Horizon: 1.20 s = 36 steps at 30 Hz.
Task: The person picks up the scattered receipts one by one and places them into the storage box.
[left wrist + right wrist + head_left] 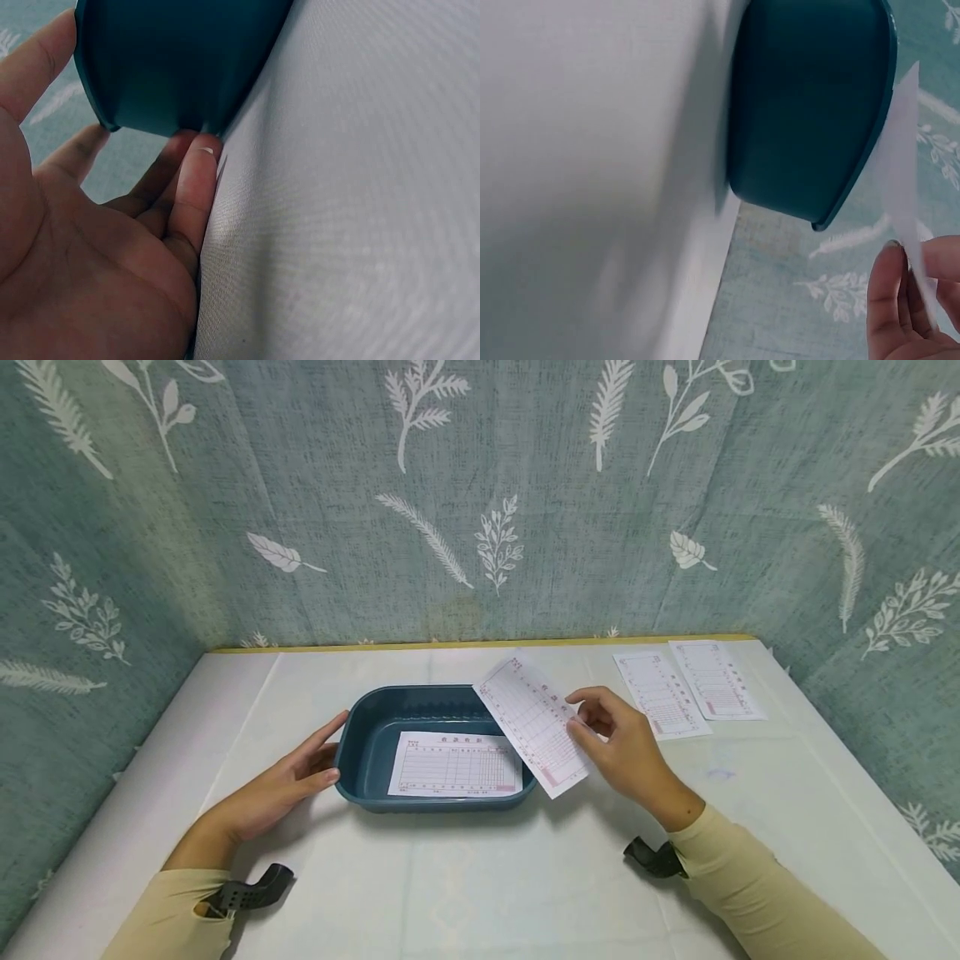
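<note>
Step in hand, as judged: loading a second printed slip (534,725) into the teal tray (360,752), which already holds one slip (456,764) flat on its floor; the next move calls for lowering the held slip level inside the rim, on top of that sheet. The right hand (626,752) pinches the slip's near edge between thumb and curled fingers (891,300), the paper tilted above the tray's right rim. The left hand (288,781) lies open, fingers (196,184) straight and together, touching the tray's left wall.

A printed paper slip (536,727) tilts above the right rim of a teal tray (360,760) holding another slip (456,765).
</note>
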{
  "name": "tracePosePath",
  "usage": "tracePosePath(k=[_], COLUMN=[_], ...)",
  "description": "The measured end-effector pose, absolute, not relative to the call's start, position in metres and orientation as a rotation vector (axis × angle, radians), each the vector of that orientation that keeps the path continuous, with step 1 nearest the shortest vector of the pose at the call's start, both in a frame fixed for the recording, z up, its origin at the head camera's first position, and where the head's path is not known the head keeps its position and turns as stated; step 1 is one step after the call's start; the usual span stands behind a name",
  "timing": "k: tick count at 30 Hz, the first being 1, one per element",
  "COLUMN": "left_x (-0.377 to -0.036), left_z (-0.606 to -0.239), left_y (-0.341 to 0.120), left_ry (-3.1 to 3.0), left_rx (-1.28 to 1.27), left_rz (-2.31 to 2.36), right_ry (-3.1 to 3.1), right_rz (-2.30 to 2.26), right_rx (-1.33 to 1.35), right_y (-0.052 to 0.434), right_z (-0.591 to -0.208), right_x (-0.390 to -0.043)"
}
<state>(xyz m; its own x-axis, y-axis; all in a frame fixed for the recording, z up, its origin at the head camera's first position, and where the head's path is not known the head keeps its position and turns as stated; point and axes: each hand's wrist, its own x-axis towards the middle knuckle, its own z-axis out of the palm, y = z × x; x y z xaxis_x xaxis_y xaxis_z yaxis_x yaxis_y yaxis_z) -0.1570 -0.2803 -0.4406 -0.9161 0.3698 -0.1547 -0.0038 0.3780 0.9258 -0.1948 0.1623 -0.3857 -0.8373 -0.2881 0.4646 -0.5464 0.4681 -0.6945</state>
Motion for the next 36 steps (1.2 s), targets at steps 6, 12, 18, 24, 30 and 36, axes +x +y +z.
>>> tracePosePath(k=[6,12,18,24,30,36], left_x=[-0.156,-0.157,-0.157,-0.157,-0.157,-0.158], left_z=[-0.442,-0.442,-0.443,-0.443,-0.443,-0.442], left_y=[-0.278,-0.278,-0.279,-0.281,-0.281,-0.280], left_ry=[2.285,2.281,2.269,2.273,2.281,2.292], left_rx=[0.301,0.267,0.266,0.277,0.267,0.265], left_rz=[1.564,1.578,1.587,1.585,1.576,1.565], right_ry=[-2.455,-2.484,-2.505,-2.535,-2.547,-2.559], right_rz=[1.278,1.267,1.216,1.199,1.249,1.283], right_rx=[0.720,0.744,0.786,0.797,0.820,0.852], right_y=[0.156,0.150,0.145,0.138,0.130,0.122], right_z=[-0.386,-0.382,-0.378,-0.373,-0.368,-0.366], right_x=[-0.195,-0.199,-0.205,-0.209,-0.209,-0.211])
